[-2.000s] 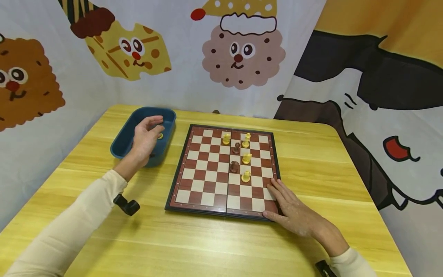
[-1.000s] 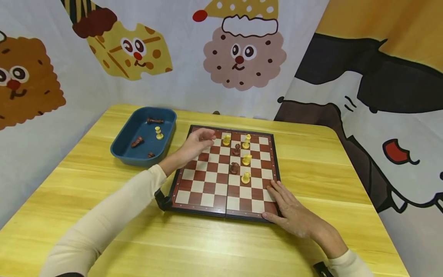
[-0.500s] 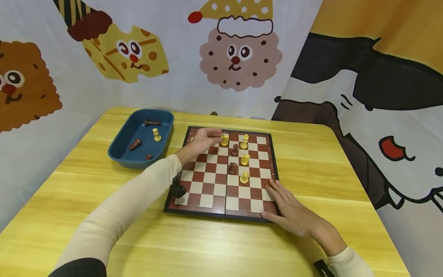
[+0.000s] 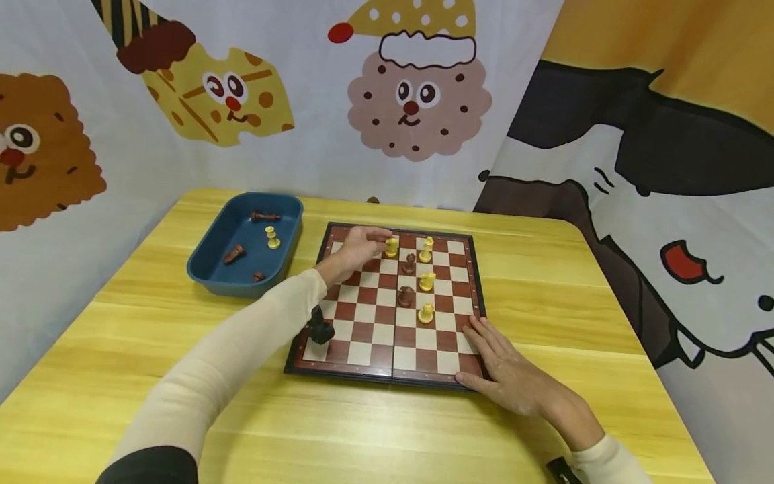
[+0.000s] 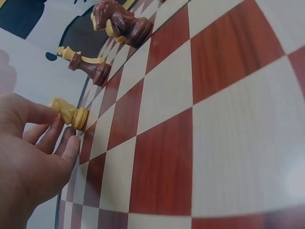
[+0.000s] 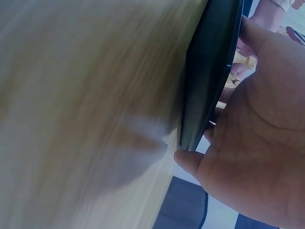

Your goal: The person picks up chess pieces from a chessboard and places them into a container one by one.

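Note:
On the chessboard (image 4: 363, 333), my left hand (image 4: 357, 247) reaches to the back row, where a yellow knight (image 4: 392, 247) stands upright. In the left wrist view, thumb and fingertip pinch the head of this knight (image 5: 71, 114), its base on the board. My right hand (image 4: 510, 376) rests on the front right corner of the board, fingers spread and nearly straight. To the right of the pinched knight stand a tall yellow king (image 4: 426, 250), a brown piece (image 4: 409, 263), a brown knight (image 4: 406, 296) and two more yellow pieces (image 4: 426, 281).
A blue tray (image 4: 208, 269) left of the board holds a yellow piece (image 4: 273, 237) and several brown pieces (image 4: 234, 253) lying down. Wooden tabletop (image 4: 544, 269) surrounds the board. A white cartoon-printed cloth (image 4: 314, 161) hangs behind the table.
My left hand has come from over the blue tray, across the board's left side, to the yellow knight on the back row. The right hand has stayed on the board's corner.

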A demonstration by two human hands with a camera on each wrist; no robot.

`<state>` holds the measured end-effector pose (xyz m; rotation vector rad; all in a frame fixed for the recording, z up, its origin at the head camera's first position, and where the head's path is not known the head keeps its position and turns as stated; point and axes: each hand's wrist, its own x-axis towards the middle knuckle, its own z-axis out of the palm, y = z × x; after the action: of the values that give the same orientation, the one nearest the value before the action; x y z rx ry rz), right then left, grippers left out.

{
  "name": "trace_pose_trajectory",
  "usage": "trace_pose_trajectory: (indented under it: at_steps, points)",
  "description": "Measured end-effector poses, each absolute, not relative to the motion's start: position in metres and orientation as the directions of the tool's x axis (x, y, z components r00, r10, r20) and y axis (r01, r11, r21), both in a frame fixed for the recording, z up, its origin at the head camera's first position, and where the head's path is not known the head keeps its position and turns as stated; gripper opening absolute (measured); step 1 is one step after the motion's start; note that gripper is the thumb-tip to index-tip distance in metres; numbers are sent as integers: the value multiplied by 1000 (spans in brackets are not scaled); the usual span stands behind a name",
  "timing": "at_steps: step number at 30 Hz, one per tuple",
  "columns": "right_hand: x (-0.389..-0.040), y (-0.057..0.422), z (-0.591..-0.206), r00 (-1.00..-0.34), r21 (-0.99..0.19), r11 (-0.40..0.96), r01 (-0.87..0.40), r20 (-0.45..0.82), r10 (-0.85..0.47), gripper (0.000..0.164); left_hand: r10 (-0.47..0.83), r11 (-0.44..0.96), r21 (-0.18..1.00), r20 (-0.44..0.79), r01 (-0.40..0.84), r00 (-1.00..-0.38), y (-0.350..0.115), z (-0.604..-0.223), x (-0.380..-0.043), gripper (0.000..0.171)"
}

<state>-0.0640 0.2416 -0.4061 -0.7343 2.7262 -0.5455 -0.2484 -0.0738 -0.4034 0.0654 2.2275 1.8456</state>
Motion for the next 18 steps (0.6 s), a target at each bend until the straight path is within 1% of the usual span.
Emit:
trace_pose_trajectory:
  at_steps: [5,9,18]
  points:
    - [-64,239,-409,-838,-421,802,-424,-153,-523,87,228,261,964,-120,-58,-966,-70,-406,-248,35]
    - [-64,239,-410,-839,-425,803,-417,-160,-520,88,239,290,957,-88,-15,-967,-66,-407,-248,33]
    - [-65,241,-409,-839,-428,800,-421,-151,-522,88,186,304,953,-77,-17,-980,-61,-410,-248,27]
